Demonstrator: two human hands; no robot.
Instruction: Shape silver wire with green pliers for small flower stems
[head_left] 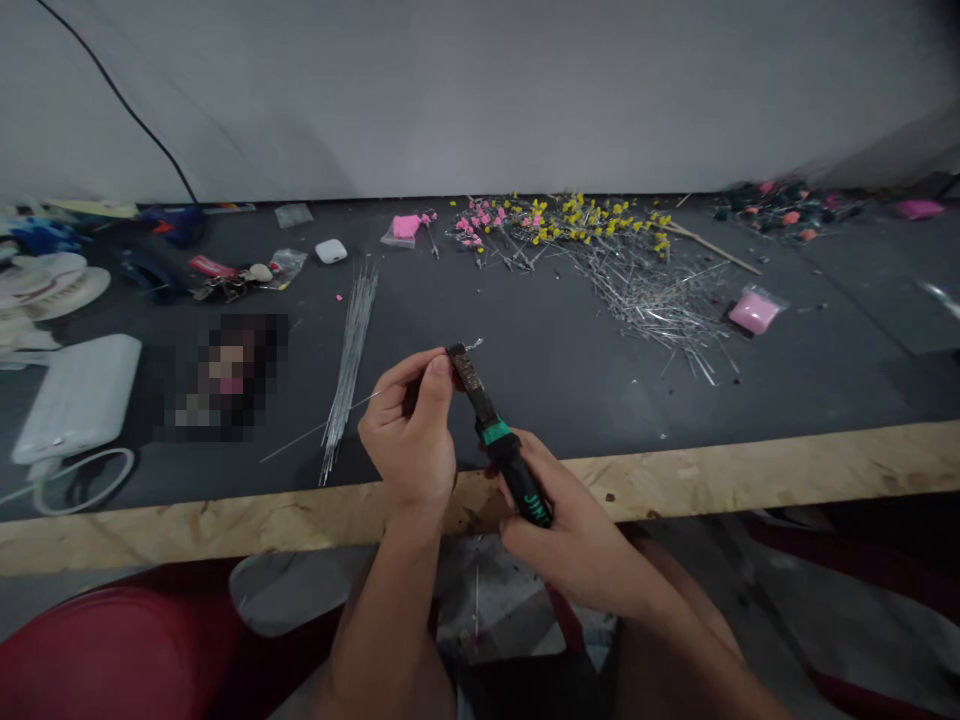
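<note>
Near the table's front edge, my left hand (412,425) pinches a thin wire (304,438) that sticks out to the left. My right hand (566,510) is wrapped round the black and green handle of a pliers-like tool (499,435). The tool's dark jaws meet my left fingertips, and a short twisted silvery wire end (475,344) shows just past them. A bundle of straight wires (351,360) lies to the left of my hands. Farther back on the right is a loose pile of wires (660,305), beside wires with yellow tips (600,220) and pink tips (487,218).
A white power bank (82,395) with a cable lies at the left, near keys (232,283) and a small white case (331,251). Pink packets (756,310) and a wooden stick (712,247) are at the right. A red stool (112,650) stands below the wooden edge (675,475).
</note>
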